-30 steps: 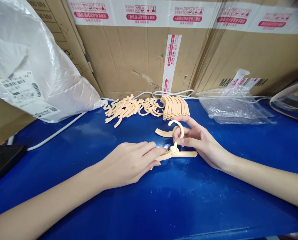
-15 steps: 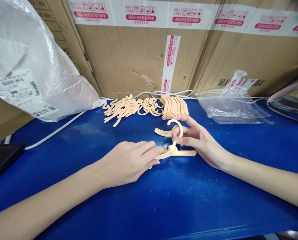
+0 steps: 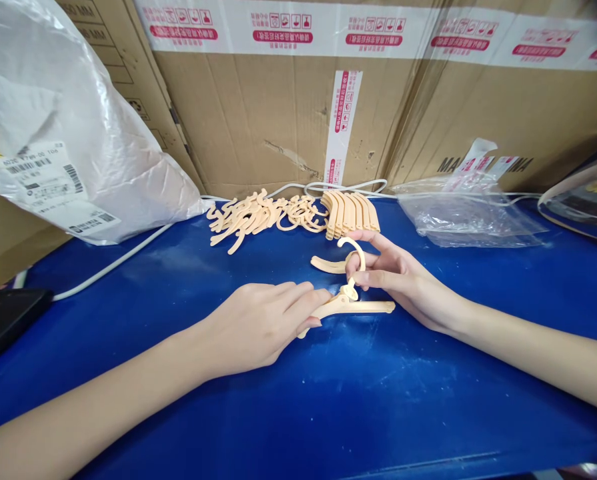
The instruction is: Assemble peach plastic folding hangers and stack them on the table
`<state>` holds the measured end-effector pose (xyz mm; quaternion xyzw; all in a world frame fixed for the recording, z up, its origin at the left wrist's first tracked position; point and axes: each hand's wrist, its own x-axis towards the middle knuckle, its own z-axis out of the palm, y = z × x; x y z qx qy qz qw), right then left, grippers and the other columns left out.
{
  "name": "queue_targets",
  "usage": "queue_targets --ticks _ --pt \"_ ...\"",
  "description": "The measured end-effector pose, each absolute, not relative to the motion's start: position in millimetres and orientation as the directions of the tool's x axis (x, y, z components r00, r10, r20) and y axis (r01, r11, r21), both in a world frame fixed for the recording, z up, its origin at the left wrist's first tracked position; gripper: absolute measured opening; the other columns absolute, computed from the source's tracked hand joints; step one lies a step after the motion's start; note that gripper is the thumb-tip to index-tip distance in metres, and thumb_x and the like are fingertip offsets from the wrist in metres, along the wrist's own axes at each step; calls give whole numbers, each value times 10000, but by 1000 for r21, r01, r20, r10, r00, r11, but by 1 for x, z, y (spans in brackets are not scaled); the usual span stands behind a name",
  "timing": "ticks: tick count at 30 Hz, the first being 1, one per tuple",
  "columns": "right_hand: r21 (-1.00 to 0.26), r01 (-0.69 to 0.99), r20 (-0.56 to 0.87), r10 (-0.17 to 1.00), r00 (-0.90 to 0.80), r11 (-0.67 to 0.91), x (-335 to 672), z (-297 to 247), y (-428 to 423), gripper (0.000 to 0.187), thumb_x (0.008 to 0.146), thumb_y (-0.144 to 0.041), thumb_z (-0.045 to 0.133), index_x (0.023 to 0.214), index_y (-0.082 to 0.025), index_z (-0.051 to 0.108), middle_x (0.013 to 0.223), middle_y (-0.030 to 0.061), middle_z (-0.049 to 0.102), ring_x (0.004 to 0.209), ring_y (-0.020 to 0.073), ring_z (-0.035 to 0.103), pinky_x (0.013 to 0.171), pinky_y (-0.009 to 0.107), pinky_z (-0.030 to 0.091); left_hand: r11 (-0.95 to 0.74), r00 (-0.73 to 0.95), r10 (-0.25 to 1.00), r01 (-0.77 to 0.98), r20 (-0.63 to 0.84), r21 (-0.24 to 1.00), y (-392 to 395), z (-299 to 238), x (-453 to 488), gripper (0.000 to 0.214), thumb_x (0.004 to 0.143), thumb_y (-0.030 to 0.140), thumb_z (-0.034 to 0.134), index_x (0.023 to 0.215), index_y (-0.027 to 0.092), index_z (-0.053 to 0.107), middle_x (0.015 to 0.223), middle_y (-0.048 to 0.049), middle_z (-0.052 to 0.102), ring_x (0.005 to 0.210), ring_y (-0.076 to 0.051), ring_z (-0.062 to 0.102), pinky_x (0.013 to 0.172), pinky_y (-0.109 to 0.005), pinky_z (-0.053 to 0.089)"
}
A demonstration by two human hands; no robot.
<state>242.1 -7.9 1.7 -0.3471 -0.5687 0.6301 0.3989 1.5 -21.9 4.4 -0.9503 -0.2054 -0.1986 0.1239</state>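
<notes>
Peach hanger [image 3: 365,307] is lying crosswise between the fingers [image 3: 313,300]: left hand [image 3: 258,323] is pinching its left end, right hand [image 3: 411,283] is clamping its hook [image 3: 357,249].

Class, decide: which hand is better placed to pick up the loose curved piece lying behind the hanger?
Probably right: the right hand pinches the hook just beside the loose curved piece; the left hand grips the hanger farther off.

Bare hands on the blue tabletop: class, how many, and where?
2. The left hand pinches one arm of the small peach plastic hanger at centre; the right hand holds its hook. None appear hidden.
</notes>
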Motion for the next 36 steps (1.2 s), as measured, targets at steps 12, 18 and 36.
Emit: queue_targets --ticks 12,18,36 --pt "-993 -103 4 889 -459 -49 245 1 -5 469 815 -207 705 1212 -306 475 827 -42 592 730 110 532 672 255 408 -889 832 369 446 414 -103 -21 2 0 346 1039 247 195 1123 130 510 911 -63 700 733 -150 676 565 -241 503" --pt "-998 -70 24 883 -468 -9 245 1 -3 538 819 -234 706 1294 -324 470 837 -33 594 748 124 563 695 279 430 -890 835 407 454 371 -45 -20 0 -3 353 1041 270 178 1104 141 500 940 -71 693 758 -149 671 590 -241 495" --pt "-997 -75 29 866 -499 -9 246 1 -4 468 847 -207 686 1259 -322 496 870 -38 613 802 104 580 745 245 453 -894 842 420 447 340 -1 -19 -2 -3 325 1038 263 171 1214 150 420 1020 -80 687 799 -163 674 623 -254 498"
